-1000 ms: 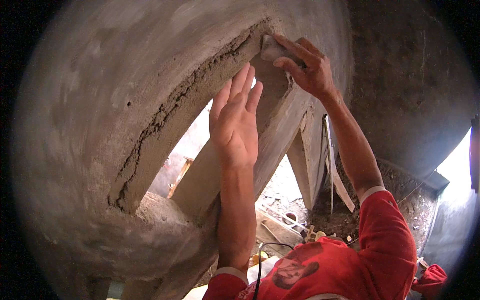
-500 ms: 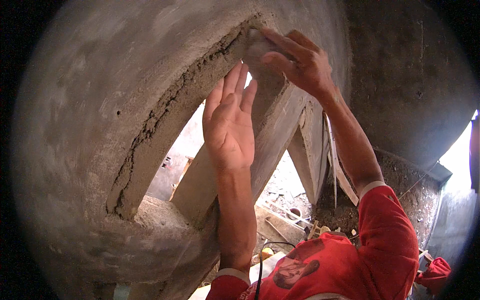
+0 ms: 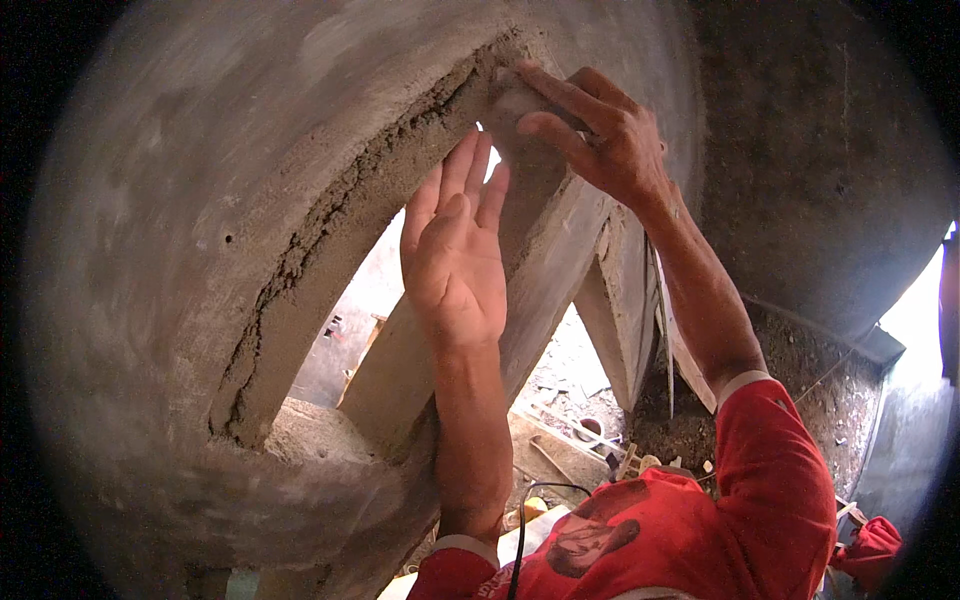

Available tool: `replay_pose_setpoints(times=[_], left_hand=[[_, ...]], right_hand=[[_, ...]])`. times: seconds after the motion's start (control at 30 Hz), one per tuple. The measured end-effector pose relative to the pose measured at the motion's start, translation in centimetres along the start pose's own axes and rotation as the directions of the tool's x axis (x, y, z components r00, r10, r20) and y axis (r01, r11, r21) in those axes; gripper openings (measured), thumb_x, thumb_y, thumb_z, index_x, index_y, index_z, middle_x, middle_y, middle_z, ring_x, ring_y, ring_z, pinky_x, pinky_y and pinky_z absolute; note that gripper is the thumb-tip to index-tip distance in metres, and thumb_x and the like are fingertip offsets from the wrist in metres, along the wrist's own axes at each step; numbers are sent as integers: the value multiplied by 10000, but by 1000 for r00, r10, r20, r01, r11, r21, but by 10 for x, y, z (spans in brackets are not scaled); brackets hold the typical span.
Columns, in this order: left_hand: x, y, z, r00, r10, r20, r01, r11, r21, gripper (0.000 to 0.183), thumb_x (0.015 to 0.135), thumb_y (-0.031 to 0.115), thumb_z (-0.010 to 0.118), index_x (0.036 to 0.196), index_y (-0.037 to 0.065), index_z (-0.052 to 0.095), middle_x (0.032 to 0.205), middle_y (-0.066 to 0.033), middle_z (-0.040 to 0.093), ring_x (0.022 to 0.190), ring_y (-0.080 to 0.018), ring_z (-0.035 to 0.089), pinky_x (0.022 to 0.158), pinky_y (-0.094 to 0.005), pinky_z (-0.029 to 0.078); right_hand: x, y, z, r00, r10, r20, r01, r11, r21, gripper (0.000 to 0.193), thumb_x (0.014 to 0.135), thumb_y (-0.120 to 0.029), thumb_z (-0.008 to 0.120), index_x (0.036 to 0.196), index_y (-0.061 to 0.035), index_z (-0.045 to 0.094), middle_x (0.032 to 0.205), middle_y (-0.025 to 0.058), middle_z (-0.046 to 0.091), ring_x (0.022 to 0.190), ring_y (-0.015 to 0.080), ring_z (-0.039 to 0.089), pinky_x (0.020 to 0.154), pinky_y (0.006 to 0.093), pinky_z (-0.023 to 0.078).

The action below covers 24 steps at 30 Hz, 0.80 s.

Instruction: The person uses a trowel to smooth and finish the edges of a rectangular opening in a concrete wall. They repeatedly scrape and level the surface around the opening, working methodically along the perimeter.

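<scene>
My left hand (image 3: 455, 245) is raised with its palm toward me and its fingers stretched upward, holding nothing. Its fingertips are close to the top of a narrow triangular opening (image 3: 365, 295) in a grey plastered wall (image 3: 140, 250). To the upper right, my right hand (image 3: 605, 130) reaches the peak of that opening, thumb and fingers round a blurred grey pad (image 3: 515, 98). The pad lies against the mortar there, and its exact kind is unclear. Along the opening's left edge, the mortar band (image 3: 310, 240) is rough and cracked.
A slanted concrete strut (image 3: 550, 260) borders the opening on the right, with another strut (image 3: 612, 320) beyond it. Below lie wooden pieces (image 3: 570, 430) and a round container (image 3: 590, 428). A dark wall (image 3: 820, 150) rises at right, above a red cloth (image 3: 870, 550).
My right hand and the pad have shifted slightly at the peak of the opening. My left hand has moved slightly down and left, still open.
</scene>
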<state>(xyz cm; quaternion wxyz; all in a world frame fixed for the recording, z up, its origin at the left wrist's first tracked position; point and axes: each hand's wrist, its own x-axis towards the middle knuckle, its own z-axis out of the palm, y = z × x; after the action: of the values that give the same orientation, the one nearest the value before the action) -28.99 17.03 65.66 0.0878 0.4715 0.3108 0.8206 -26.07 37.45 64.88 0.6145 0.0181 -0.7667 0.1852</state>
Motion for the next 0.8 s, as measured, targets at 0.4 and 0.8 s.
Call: replay_pose_setpoints(times=[0.4, 0.8], left_hand=[[2, 1, 4, 1000, -2, 4, 1, 995, 95, 637, 1002, 280, 514, 1514, -78, 392, 1616, -331, 366, 1533, -461, 330, 1285, -585, 240], [1, 2, 7, 999, -30, -31, 30, 1000, -3, 644, 1027, 162, 554, 1561, -114, 323, 1593, -329, 391, 1528, -402, 359, 1253, -528, 313]], right_hand=[[-2, 9, 11, 995, -51, -84, 64, 986, 156, 541, 930, -358, 792, 1441, -230, 673, 953, 48, 677, 814, 191, 658, 732, 355, 549], [-5, 4, 5, 998, 42, -40, -41, 999, 32, 527, 920, -366, 796, 1418, -228, 692, 942, 35, 673, 803, 176, 663, 692, 357, 554]])
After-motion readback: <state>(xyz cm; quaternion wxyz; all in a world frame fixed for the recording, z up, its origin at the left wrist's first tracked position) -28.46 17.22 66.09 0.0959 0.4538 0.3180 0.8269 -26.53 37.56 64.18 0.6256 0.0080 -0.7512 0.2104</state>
